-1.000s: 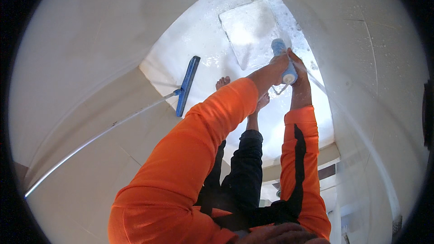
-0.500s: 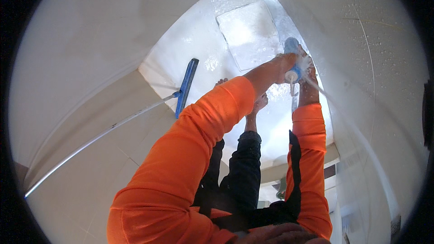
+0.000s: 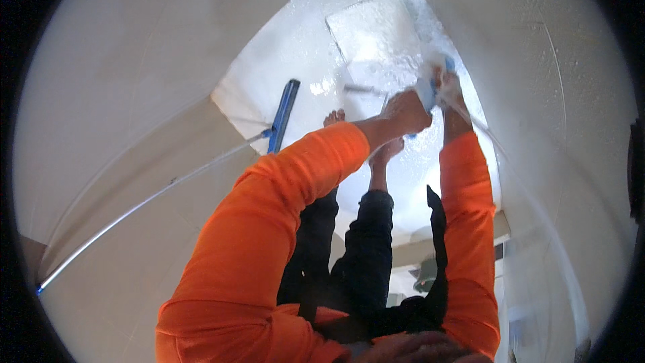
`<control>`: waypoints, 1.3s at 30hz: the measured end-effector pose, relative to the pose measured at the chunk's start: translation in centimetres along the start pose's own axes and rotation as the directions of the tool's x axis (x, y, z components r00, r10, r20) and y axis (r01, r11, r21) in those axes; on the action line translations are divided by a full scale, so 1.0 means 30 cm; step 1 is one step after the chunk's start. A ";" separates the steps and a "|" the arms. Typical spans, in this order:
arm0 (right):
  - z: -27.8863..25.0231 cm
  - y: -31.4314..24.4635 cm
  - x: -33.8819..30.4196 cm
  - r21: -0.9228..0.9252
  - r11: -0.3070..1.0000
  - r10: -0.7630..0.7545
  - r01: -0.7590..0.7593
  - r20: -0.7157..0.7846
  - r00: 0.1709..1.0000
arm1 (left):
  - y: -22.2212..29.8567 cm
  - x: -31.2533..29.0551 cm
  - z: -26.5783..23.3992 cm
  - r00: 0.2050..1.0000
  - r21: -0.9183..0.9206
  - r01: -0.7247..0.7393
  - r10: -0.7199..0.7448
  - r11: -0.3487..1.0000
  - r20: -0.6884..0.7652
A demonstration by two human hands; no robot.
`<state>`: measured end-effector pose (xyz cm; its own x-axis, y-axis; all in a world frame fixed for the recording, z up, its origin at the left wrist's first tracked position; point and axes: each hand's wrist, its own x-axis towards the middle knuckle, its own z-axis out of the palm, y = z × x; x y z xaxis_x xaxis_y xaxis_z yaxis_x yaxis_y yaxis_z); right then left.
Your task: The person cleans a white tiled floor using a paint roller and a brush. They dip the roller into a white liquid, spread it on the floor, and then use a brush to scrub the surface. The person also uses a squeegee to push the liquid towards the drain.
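My left hand (image 3: 407,111) grips a blue bottle (image 3: 424,91) above the wet white floor; motion and splashing water blur its outline. In the earlier frame it shows a whitish pump top. Close against the bottle's far side is my right hand (image 3: 453,89), its fingers smeared by water and movement. A pale stream of water (image 3: 531,191) comes from the lower right and breaks over the hands. Just left of the bottle, a thin grey blurred piece (image 3: 364,89) shows; I cannot make out what it is.
A squeegee (image 3: 283,115) with a blue head and long pale handle leans at the left. My bare feet (image 3: 334,117) stand on the wet floor. A square floor panel (image 3: 369,30) lies beyond the hands. Light walls (image 3: 524,87) rise close on both sides.
The bottle has turned and tilted in my left hand, which has shifted slightly left and nearer me. More water now spreads across the floor and the square panel.
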<state>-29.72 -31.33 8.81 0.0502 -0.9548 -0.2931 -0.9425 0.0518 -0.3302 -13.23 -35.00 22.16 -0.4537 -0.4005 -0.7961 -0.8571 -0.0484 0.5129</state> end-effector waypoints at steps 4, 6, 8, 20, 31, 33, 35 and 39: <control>-0.125 -0.148 0.105 0.573 0.442 0.719 -0.690 0.233 0.655 | 0.026 -0.035 -0.015 0.982 0.148 -0.016 0.044 0.989 -0.186; -0.149 -0.185 0.056 0.810 0.206 0.783 -0.550 0.200 0.588 | 0.017 -0.026 -0.040 0.973 0.128 -0.153 0.172 0.980 -0.152; -0.132 -0.243 0.048 0.896 -0.330 0.568 -0.296 0.439 0.696 | -0.040 0.016 -0.064 1.000 -0.121 -0.022 0.024 0.992 0.013; -0.209 -0.090 0.014 0.619 -0.661 0.118 -0.423 0.643 0.756 | 0.093 0.123 -0.071 0.932 -0.909 0.355 0.010 -0.219 0.362; -0.011 -0.050 -0.002 0.648 -0.762 0.260 -0.017 0.329 0.908 | -0.016 0.027 -0.043 0.854 -0.838 0.461 0.112 0.292 0.509; 0.061 -0.080 -0.038 0.927 -0.352 0.198 0.129 -0.060 0.978 | -0.049 0.023 -0.046 0.928 -0.737 0.191 0.125 0.648 0.351; 0.075 -0.083 -0.027 0.814 0.488 0.363 -0.316 0.139 0.921 | -0.189 0.059 -0.005 0.852 -0.469 -0.383 0.501 0.795 0.153; -0.012 -0.125 0.023 0.782 0.194 0.570 -0.593 0.402 0.717 | -0.055 0.003 0.034 0.980 -0.051 0.170 -0.174 0.984 -0.098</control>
<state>-26.27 -32.29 10.16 -0.3685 -0.5371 -0.7588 0.0459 0.8047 -0.5919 -12.10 -34.03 20.93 -0.2710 -0.4740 -0.8378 -0.9084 -0.1621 0.3855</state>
